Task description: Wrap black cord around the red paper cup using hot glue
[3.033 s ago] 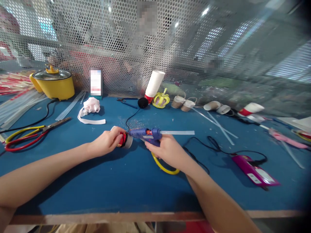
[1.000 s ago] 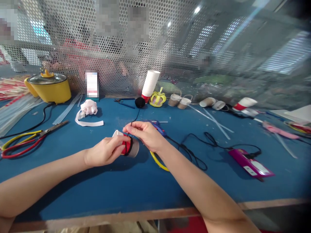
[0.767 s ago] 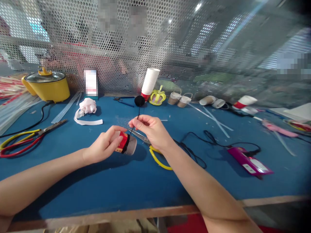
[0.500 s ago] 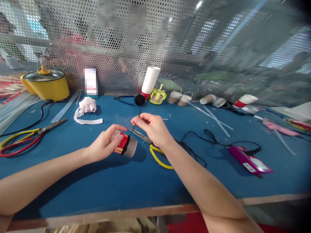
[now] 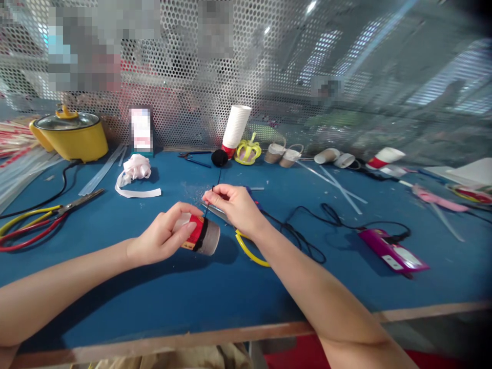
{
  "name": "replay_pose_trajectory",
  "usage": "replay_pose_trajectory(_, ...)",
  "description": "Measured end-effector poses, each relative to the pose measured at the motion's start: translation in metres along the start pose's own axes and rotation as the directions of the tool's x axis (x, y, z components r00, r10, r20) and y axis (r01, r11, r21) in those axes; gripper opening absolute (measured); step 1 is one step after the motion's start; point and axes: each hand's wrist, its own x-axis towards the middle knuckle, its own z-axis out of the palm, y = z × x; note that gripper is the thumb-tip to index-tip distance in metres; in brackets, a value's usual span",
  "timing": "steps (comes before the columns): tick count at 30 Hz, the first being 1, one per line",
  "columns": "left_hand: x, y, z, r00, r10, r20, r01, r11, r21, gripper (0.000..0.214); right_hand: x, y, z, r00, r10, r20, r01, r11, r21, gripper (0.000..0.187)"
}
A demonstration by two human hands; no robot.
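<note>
My left hand (image 5: 163, 236) is wrapped round a small paper cup (image 5: 211, 238), tilted on its side above the table, with its bottom end to the right. A red printed band and turns of black yarn circle the cup. Just above it, my right hand (image 5: 236, 207) pinches the black yarn (image 5: 219, 177) between thumb and fingertips. That strand runs from the cup up to a black yarn ball (image 5: 219, 158) farther back. Partly hidden under my right hand and forearm lie scissors with yellow handles (image 5: 249, 252).
Large red-and-yellow scissors (image 5: 38, 223), a white ribbon pile (image 5: 136, 168) and a yellow pot (image 5: 79, 141) are on the left. At the back stand stacked paper cups (image 5: 236, 125) and a yellow pumpkin-shaped craft (image 5: 248, 152). Rightward lies a purple power strip (image 5: 390, 251) with black cord.
My right hand has moved slightly left and down, nearer the cup, with the yarn in its fingers. The cup in my left hand has shifted a little right and down.
</note>
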Motion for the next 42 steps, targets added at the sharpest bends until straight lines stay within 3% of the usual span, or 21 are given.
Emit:
replay_pose_trajectory(10,-0.003,0.004,0.0,0.991,0.133,-0.02,-0.133,0.991,0.004,0.018,-0.002,-0.002,0.004,0.996,0.042,0.078,-0.038,0.998,-0.053,0.023)
replay_pose_trajectory(18,-0.004,0.003,0.001,0.992,0.13,0.004,-0.129,0.988,-0.082,0.02,-0.004,-0.005,0.007,0.989,0.075,0.128,-0.065,0.994,-0.085,0.026)
replay_pose_trajectory(42,-0.005,0.002,-0.001,0.974,0.215,-0.073,-0.21,0.975,0.071,0.02,-0.004,0.004,0.01,0.964,0.125,0.235,-0.132,0.991,0.012,0.036)
